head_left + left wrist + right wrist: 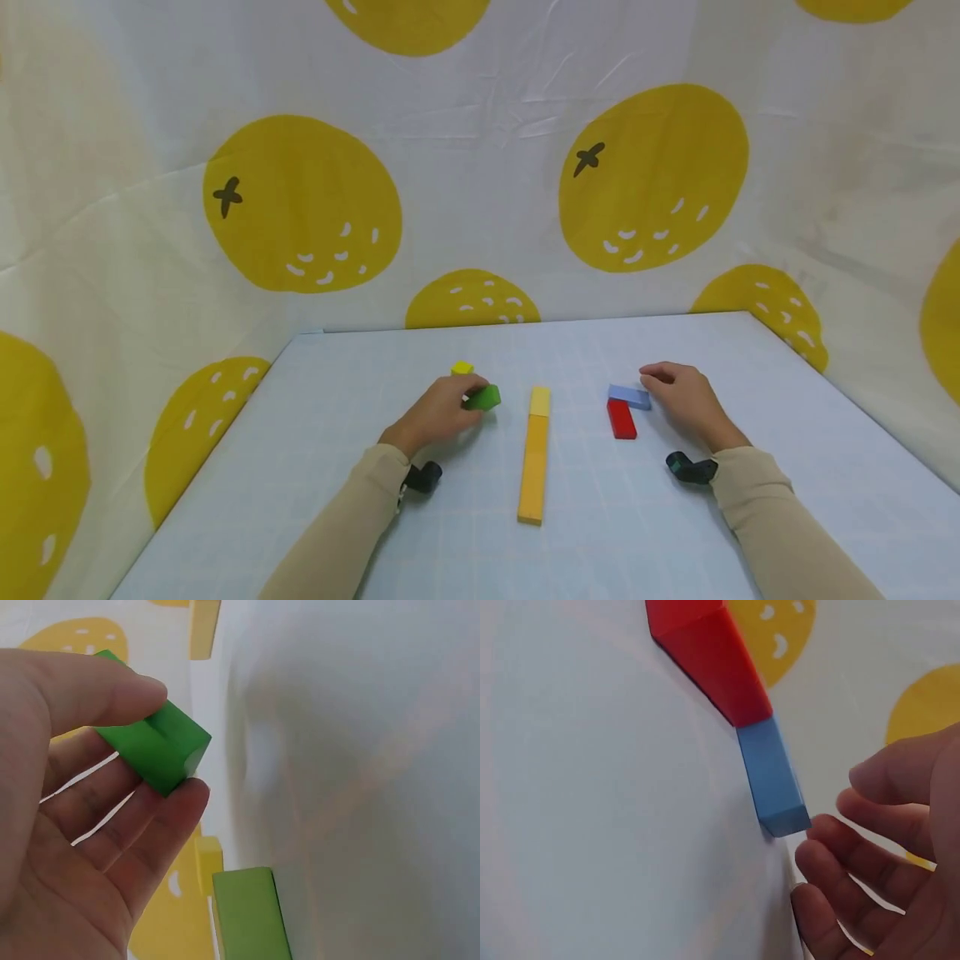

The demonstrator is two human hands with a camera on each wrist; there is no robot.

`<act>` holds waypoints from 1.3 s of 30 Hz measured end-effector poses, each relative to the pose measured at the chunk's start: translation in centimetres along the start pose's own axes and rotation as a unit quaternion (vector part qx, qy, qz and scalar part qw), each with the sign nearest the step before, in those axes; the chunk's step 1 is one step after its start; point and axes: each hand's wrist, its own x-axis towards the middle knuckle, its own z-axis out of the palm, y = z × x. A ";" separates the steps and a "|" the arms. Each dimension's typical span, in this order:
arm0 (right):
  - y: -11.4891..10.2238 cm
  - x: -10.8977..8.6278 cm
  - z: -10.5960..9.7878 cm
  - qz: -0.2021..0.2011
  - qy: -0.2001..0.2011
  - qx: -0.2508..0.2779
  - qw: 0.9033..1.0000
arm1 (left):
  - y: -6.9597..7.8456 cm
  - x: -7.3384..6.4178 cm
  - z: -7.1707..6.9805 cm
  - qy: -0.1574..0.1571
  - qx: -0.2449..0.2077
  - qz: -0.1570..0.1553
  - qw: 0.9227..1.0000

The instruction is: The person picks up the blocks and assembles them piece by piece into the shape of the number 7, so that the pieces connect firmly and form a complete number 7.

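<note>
My left hand [442,410] pinches a green block [154,739] between thumb and fingers, raised off the table. Beyond that hand sits a small yellow block [462,367]. A light green block [251,915] shows beside the yellow one in the left wrist view, but my hand hides it in the head view. My right hand [686,400] holds nothing, its fingers loosely bent just right of a blue block [772,776]. The blue block meets the end of a red block [622,419] at an angle.
Between the hands, a long orange strip [533,471] lies lengthwise, with a pale yellow block [540,402] at its far end. The white table [600,533] reaches back to a curtain [480,167] printed with yellow fruit.
</note>
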 end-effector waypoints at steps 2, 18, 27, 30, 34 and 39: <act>0.1 0.0 0.1 -0.001 -0.011 -0.005 1.000 | 0.1 0.2 0.0 0.004 -0.009 0.004 1.000; 0.9 0.2 0.2 -0.059 -0.074 -0.048 0.994 | 0.7 1.9 0.3 0.040 -0.102 -0.058 0.992; 1.1 0.0 0.3 -0.070 -0.079 -0.049 0.993 | 1.0 2.6 0.8 0.031 -0.125 -0.071 0.989; 1.1 0.0 0.3 -0.076 -0.081 -0.049 0.993 | 1.2 3.1 0.9 0.027 -0.131 -0.082 0.988; 0.9 -0.1 0.2 -0.080 -0.074 -0.049 0.993 | 1.5 4.0 0.9 0.025 -0.147 -0.099 0.984; 0.9 -0.2 0.2 -0.075 -0.070 -0.049 0.994 | 1.9 5.2 0.9 0.013 -0.147 -0.125 0.981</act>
